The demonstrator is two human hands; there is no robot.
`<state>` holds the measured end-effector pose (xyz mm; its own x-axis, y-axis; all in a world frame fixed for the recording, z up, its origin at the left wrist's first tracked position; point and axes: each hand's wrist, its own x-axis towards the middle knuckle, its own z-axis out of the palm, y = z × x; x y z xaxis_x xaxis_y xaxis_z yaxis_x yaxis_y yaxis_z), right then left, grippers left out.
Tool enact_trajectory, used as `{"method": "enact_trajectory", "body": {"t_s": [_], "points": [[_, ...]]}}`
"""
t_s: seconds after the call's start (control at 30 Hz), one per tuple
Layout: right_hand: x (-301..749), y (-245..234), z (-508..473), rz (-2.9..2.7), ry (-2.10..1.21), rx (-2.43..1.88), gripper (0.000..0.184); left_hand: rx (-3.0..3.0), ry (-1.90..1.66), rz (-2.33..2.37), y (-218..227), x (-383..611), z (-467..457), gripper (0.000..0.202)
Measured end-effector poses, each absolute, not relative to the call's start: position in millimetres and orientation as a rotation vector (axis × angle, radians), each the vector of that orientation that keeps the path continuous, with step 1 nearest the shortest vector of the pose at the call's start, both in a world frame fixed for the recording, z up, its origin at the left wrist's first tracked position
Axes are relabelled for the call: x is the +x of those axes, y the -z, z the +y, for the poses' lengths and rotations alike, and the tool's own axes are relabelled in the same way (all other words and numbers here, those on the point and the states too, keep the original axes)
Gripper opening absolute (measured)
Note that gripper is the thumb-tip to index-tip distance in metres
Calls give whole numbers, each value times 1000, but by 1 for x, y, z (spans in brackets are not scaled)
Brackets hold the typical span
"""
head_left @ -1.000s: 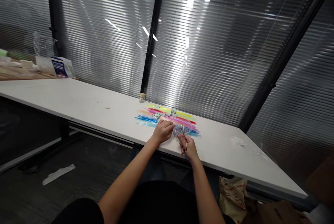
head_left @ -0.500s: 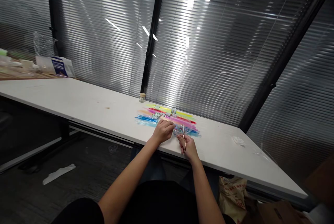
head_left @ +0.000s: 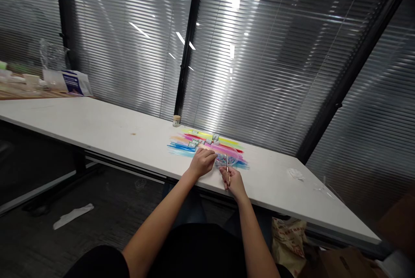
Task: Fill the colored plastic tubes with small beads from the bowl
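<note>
Closed slatted blinds behind dark window frames fill the upper part of the head view, and a long white table (head_left: 106,129) crosses the frame from the left edge to the lower right. Near the middle of the frame, a fan of coloured strips (head_left: 207,146) in yellow, pink, red and blue is spread flat on the tabletop, with small grey clips (head_left: 193,143) lying on it. A shallow clear dish (head_left: 227,159) is set on the near right part of the strips.

The left hand (head_left: 202,162) is curled, knuckles up, at the left rim of the dish; whether anything is pinched under it cannot be told. The right hand (head_left: 234,183) is closed around a thin metal tool (head_left: 228,169), which is held upright just above the fingers, its tip reaching into the dish.

A small jar (head_left: 177,120) stands by the blinds, above the strips. At the far left a blue-and-white packet (head_left: 73,82) is seen.
</note>
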<state>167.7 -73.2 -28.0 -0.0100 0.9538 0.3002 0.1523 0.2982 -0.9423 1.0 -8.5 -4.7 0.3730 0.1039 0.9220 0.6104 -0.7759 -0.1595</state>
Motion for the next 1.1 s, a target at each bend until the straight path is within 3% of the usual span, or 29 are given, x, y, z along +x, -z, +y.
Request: {"method": "enact_trajectory", "body": {"t_s": [0.87,1.1], "points": [[169,26,-77,-1464,-902,-1085,50,-2174,1425,-615,11,1,-2,19],[166,25,-77,-1440,-862,-1099,61,-2119,1444,-664,11,1,-1,17]]}}
